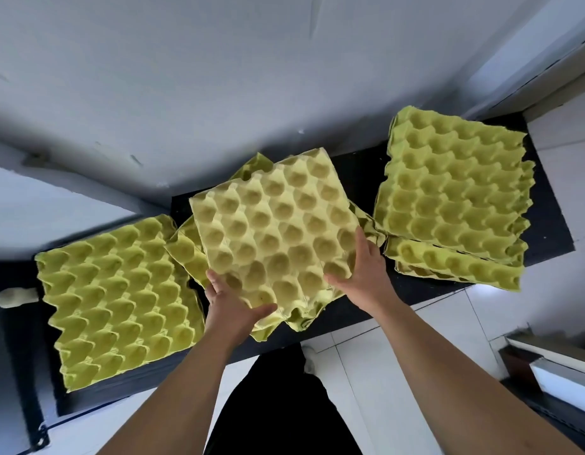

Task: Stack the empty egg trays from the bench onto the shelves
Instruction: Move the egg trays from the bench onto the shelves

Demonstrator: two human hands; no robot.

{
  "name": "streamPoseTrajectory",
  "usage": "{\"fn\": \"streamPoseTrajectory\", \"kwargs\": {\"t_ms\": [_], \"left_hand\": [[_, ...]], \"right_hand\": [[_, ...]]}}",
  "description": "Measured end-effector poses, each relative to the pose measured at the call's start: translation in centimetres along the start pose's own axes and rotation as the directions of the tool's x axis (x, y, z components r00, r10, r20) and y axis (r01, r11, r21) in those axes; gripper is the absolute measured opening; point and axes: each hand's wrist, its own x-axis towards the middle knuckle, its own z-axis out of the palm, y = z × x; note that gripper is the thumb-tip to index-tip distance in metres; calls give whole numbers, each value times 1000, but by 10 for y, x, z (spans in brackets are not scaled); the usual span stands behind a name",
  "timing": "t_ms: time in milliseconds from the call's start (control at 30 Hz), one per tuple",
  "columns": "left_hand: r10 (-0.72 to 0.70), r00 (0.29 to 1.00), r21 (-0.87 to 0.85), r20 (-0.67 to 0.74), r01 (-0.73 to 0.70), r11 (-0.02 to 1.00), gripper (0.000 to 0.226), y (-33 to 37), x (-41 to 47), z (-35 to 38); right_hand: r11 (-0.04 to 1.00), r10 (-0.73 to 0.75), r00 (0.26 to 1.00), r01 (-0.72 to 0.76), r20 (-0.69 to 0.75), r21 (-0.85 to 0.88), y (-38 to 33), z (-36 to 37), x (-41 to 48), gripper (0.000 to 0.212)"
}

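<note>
Yellow-green egg trays lie in three groups on a black bench (pixel 357 178). In the middle, a pale top tray (pixel 274 224) is tilted up over several other trays (pixel 186 247). My left hand (pixel 232 310) grips its near left corner, thumb on top. My right hand (pixel 363 270) holds its near right edge. A left stack (pixel 117 297) sits near the bench's left end. A right stack (pixel 455 192) rests on the right end, with lower trays (pixel 455 267) sticking out toward me. No shelves are in view.
A white wall rises behind the bench. White floor tiles (pixel 442 320) lie at the lower right, with my dark trouser leg (pixel 278 405) below. A dark and white object (pixel 557 376) stands at the right edge. A pale knob (pixel 15 295) pokes out at far left.
</note>
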Motion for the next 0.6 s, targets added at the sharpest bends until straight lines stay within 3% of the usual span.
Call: {"fn": "streamPoseTrajectory", "kwargs": {"t_ms": [300,600], "left_hand": [[43,983,-143,-179,-69,987,150,14,-29,-15],[50,913,-294,-406,-182,938,146,3,-128,-39]], "right_hand": [[994,-79,994,84,-74,67,-14,-18,-12,110],[935,-354,924,347,-144,-74,-59,-63,-78,98]]}}
